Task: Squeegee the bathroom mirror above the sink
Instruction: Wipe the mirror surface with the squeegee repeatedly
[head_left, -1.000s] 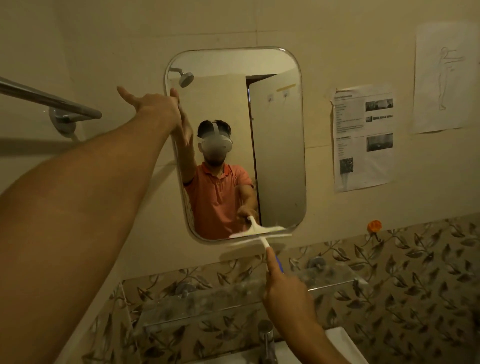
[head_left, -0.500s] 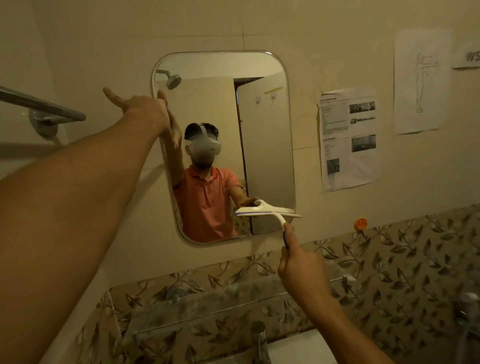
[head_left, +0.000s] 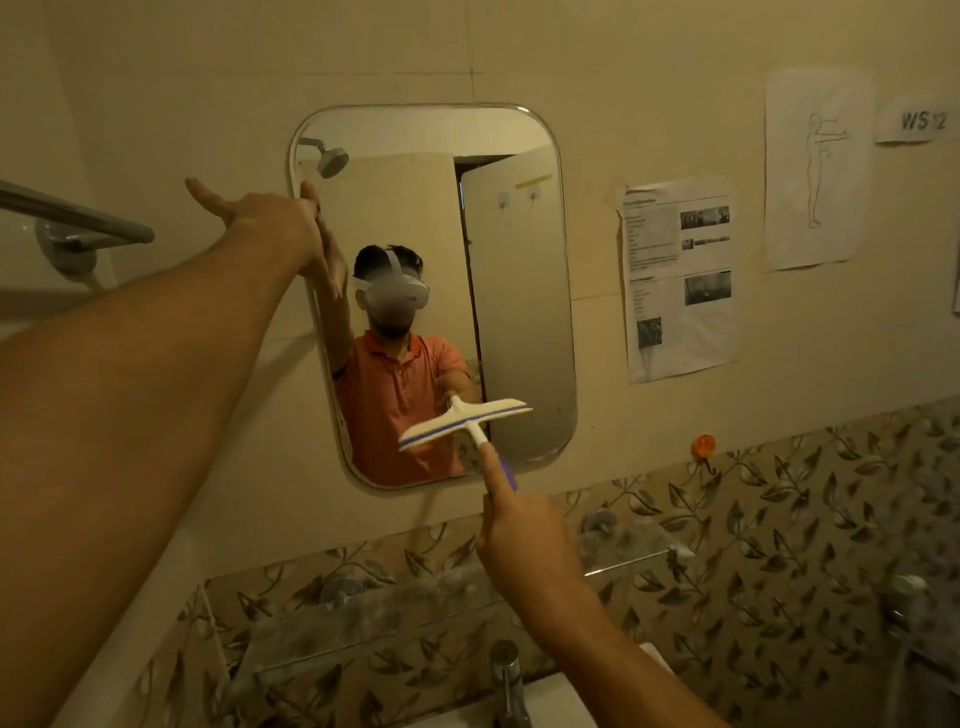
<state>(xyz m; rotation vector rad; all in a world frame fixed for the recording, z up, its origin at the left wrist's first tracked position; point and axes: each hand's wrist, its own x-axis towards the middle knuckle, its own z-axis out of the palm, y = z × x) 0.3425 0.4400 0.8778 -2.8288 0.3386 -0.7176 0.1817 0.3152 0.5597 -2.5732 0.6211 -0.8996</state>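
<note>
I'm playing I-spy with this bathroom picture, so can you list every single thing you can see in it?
mirror: one, silver-rimmed, on the wall above the sink
squeegee: one, white with a blue strip, at the mirror's lower part
sink: one, white, bottom edge of the view
tap: one, silver, at the sink
glass shelf: one, clear, below the mirror
towel bar: one, silver, on the left wall
papers: at least three, white, on the wall right of the mirror
hook: one, orange, right of the mirror's bottom
leaf tiles: one band, brownish, lower wall
left hand: one, fingers straight, on the mirror's left edge
right hand: one, grips the squeegee's handle
</note>
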